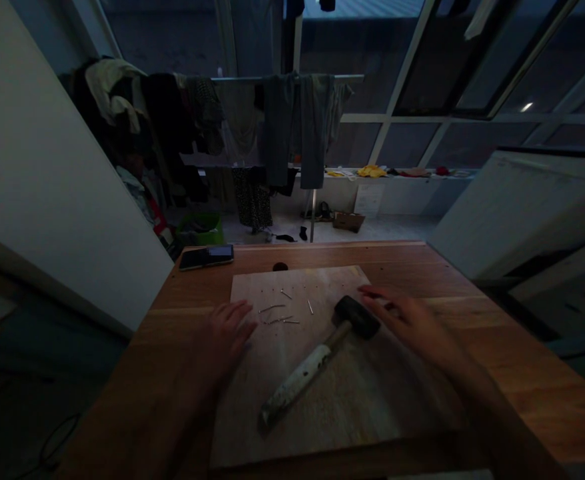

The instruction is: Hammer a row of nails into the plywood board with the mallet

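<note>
Toward the near edge of a plywood board [362, 393], a black-headed mallet [310, 369] lies slantwise, its worn pale handle running down to the left. Its head is probably the heavy end, though rubber or steel is hard to tell, and the stiff handle offers the surest hold around its pale stretch. Further up, the left hand [228, 328] rests at the board's left side, fingers loosely spread and holding nothing visible. Opposite, the right hand [412, 323] lies just beside the mallet's head, fingers extended and ungripped; whether it touches the head I cannot tell. Between them, thin nails [291, 323] are scattered, some seemingly bent; they should be light, stiff and prone to rolling, best pinched mid-shank by fingertips. Beyond the board, on the wooden tabletop [492, 333], sit a small dark round object [280, 267] and a phone [192, 259]. Farther off, clothes [315, 133] hang before tall windows [352, 63].
</note>
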Motion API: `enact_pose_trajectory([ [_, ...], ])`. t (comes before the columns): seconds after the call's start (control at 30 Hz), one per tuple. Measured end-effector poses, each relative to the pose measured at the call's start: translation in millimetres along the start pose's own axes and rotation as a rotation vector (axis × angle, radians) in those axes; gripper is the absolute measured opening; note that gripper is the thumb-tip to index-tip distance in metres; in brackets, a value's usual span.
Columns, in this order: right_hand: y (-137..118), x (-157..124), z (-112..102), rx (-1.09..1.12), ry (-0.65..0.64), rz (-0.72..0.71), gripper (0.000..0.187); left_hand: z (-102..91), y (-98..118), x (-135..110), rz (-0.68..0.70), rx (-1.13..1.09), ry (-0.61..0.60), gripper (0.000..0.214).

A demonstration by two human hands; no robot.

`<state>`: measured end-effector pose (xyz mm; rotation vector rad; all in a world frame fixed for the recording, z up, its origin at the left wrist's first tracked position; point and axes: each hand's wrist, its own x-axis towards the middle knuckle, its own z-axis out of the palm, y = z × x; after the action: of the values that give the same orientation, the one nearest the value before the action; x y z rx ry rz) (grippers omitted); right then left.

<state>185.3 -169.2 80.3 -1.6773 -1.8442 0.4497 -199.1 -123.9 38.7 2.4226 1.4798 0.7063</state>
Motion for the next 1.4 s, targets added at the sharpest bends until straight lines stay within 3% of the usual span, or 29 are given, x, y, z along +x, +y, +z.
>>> enact_pose_trajectory([
  [0.1,40,-34,0,-0.091,0.031,0.252,0.051,3.3,-6,-38,-0.128,0.052,0.029,0.038],
  [0.2,47,-53,9,-0.049,0.015,0.272,0.053,8.1,-4,-54,-0.175,-0.015,0.027,0.040],
  [0.33,24,-58,32,0.010,0.001,0.229,0.054,0.1,-14,-56,-0.217,-0.008,0.068,0.043],
  [0.6,-30,-42,106,0.045,-0.214,0.034,0.062,-58.4,-103,-85,-0.414,0.172,0.197,0.054],
  [0.73,-61,-35,122,0.020,-0.259,-0.126,0.060,-77.5,-117,-90,-0.519,0.267,0.197,0.060],
  [0.83,-66,-35,124,-0.025,-0.283,-0.172,0.053,-79.0,-111,-85,-0.538,0.309,0.179,0.058],
  [0.97,-39,-42,110,-0.079,-0.166,-0.097,0.053,-60.8,-88,-73,-0.447,0.273,0.139,0.048],
  [1.1,5,-52,74,-0.079,-0.018,0.070,0.054,-29.4,-48,-54,-0.285,0.168,0.069,0.040],
  [1.23,37,-60,29,-0.007,0.012,0.298,0.058,-8.5,-5,-34,-0.116,0.073,-0.106,0.036],
  [1.3,45,-65,15,-0.022,0.096,0.328,0.056,-2.9,10,-23,-0.073,0.101,-0.174,0.036],
  [1.4,41,-73,11,-0.121,0.322,0.363,0.049,7.6,24,-1,0.037,0.132,-0.163,0.032],
])
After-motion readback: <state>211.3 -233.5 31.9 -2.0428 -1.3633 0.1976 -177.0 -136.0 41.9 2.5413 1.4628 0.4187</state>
